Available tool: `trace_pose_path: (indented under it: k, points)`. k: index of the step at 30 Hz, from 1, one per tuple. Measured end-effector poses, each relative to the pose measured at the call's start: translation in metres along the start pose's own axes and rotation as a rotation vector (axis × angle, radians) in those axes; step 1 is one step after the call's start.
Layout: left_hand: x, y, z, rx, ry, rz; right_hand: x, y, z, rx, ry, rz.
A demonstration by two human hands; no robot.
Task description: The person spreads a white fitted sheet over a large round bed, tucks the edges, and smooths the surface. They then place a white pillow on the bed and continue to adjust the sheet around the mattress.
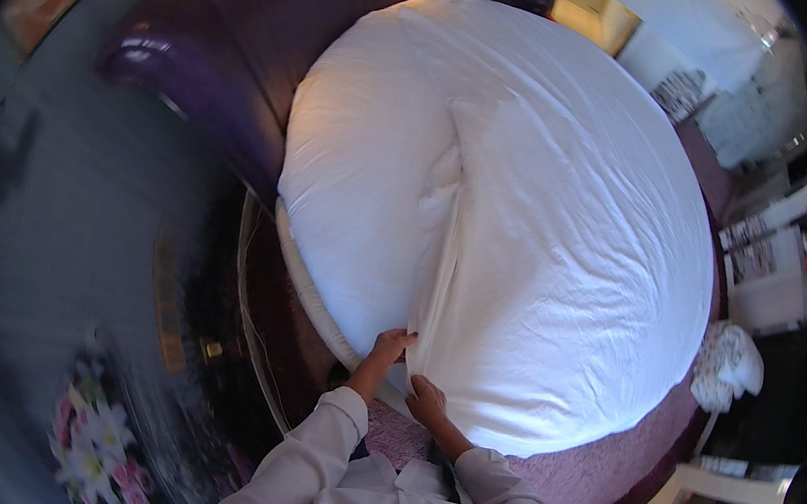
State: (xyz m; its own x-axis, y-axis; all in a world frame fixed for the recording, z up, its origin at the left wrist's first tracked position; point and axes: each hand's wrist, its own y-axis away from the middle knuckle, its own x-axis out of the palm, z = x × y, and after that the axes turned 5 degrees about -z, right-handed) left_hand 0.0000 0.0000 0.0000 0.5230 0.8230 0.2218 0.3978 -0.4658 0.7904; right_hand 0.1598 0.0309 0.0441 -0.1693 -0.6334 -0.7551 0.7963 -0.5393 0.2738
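Observation:
A white bed cover [566, 242] lies in wrinkles over the right part of a round bed. Its raised edge forms a long fold [441, 247] that runs from the bed's middle down to the near rim. To the left of that fold is the smoother white surface of the bed [359, 166]. My left hand [390, 349] is closed on the near end of the folded edge. Just below and to the right, my right hand [427, 402] grips the cover at the bed's near rim. The fingertips of both hands are partly hidden by the cloth.
A purple leather headboard [218, 38] curves round the far left. Pinkish-purple carpet [561, 483] surrounds the bed. White and pink flowers [102, 452] stand at lower left, a bundled white cloth [729, 368] at right, and a pale wooden chair [697, 485] at lower right.

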Motion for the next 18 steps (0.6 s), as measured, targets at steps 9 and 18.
trace_pose_path:
  k: [9, 18]
  points:
    - [-0.077, -0.028, -0.034, -0.049, 0.216, 0.181, 0.041, -0.018, 0.068, 0.16, -0.025, -0.22]
    - [-0.113, -0.015, -0.069, -0.356, 0.737, 0.444, 0.066, -0.039, 0.089, 0.212, 0.029, -0.478]
